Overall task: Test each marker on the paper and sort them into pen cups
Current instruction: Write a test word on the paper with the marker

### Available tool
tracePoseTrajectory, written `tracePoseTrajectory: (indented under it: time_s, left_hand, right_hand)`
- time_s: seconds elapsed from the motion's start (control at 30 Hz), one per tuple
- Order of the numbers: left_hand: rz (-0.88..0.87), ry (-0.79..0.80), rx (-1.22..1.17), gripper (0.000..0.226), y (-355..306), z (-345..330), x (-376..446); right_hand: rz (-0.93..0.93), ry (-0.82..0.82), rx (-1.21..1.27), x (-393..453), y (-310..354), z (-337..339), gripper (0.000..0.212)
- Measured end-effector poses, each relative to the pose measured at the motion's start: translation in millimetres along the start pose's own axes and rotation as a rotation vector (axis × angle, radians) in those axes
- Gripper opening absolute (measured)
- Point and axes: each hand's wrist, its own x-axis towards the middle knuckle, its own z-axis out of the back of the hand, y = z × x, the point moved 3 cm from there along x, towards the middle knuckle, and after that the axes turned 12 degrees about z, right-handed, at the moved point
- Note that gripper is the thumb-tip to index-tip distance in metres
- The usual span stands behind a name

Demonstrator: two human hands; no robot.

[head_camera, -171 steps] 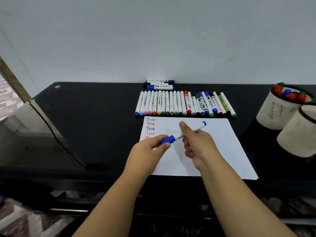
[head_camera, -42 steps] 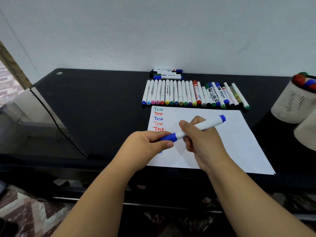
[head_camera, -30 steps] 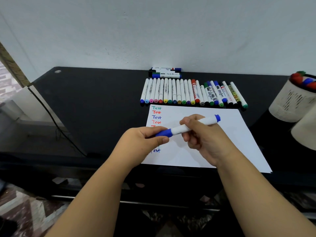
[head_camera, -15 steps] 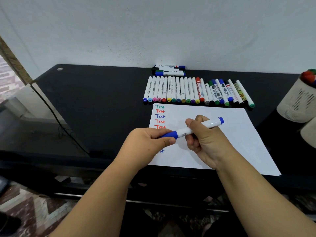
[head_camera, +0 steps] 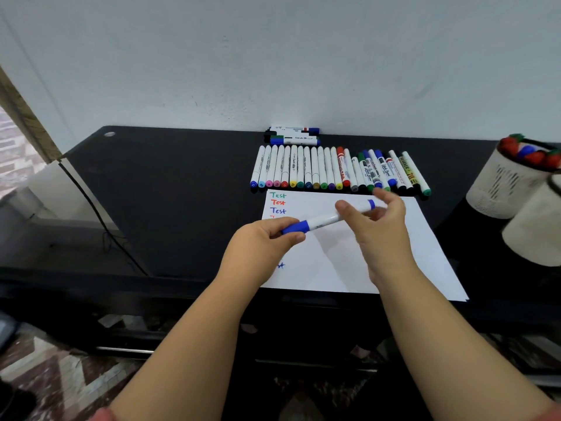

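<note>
A white marker with a blue cap (head_camera: 321,220) is held level above the white paper (head_camera: 422,253). My left hand (head_camera: 261,247) pinches its capped left end. My right hand (head_camera: 379,235) is at the barrel with its fingers spread and blurred; only the thumb lies against the marker. The paper has the word "Test" written several times in green, red and blue down its left side, partly hidden by my left hand. Two white pen cups stand at the right: the far cup (head_camera: 501,183) holds red, blue and green capped markers, the near cup (head_camera: 534,232) is cut off by the frame.
A row of several capped markers (head_camera: 318,168) lies just behind the paper on the black desk (head_camera: 170,192). A few more markers (head_camera: 293,135) are stacked against the wall. A black cable (head_camera: 91,205) runs along the desk's left edge.
My right hand has loosened from a closed grip on the barrel to spread fingers. The marker stays in my left hand, capped.
</note>
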Motion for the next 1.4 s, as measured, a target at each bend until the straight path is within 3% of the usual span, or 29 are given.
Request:
tracePoseTrajectory:
  time_s: [0.1,0.2,0.3,0.4,0.47,0.57,0.7,1.03,1.4]
  left_hand:
    - [-0.015,0.006,0.052,0.029,-7,0,-5]
    - [-0.061,0.024,0.138,0.031,-21,-3,-10]
    - [-0.068,0.060,0.119,0.030,-36,-7,-11]
    - [-0.093,0.103,0.078,0.028,-56,-18,-11]
    - [-0.136,0.158,0.053,0.033,-71,-28,-11]
    - [-0.198,0.264,0.018,0.045,-86,-46,-2]
    - [-0.252,0.367,0.199,0.054,-101,-88,15]
    - [-0.318,0.356,0.480,0.066,-112,-174,64]
    - [-0.378,0.282,0.699,0.073,-95,-194,93]
  right_hand:
    - [0.400,0.066,-0.526,-5,18,9,0.036]
    - [0.693,0.319,-0.901,-11,27,13,0.025]
    - [0.866,0.466,-1.055,-12,37,22,0.033]
    - [0.968,0.443,-1.140,-4,44,39,0.032]
    - [0.897,0.440,-1.179,6,50,54,0.028]
    - [0.775,0.306,-1.135,27,57,85,0.028]
    - [0.661,0.178,-1.013,58,69,138,0.023]
    - [0.435,0.034,-0.996,128,73,229,0.022]
    - [0.246,0.056,-0.913,185,46,245,0.013]
